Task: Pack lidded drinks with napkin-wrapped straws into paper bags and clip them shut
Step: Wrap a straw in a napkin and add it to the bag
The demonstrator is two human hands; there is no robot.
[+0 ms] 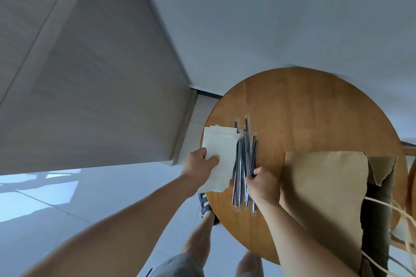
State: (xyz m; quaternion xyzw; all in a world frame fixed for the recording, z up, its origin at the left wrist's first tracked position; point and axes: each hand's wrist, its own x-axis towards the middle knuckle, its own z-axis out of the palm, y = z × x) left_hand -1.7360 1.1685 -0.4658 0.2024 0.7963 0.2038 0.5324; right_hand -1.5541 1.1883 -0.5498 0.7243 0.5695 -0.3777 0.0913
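At the 9 o'clock edge of the round tabletop (304,105), the left hand (199,165) has its grip closed on a white napkin (221,164). The thumb lies on top and the fingers are hidden under the sheet. The napkin hangs partly past the rim and covers most of a napkin stack (221,131), of which only the far corners show at 10 o'clock. Below the rim a sandal (205,206) on the floor is half hidden by the tabletop. Just beside the napkin, toward the middle, dark straws (244,155) in clear wrappers lie heaped from 12 to 6 o'clock, too tangled to count. The right hand (263,184) has its grip curled narrow round a few of them, its fingertips buried in the heap. At 3 to 4 o'clock a brown paper bag (324,198) lies flat. The right forearm covers its near left corner, and its near end is cut off by the frame. Pale handles (396,211) run off the right edge.
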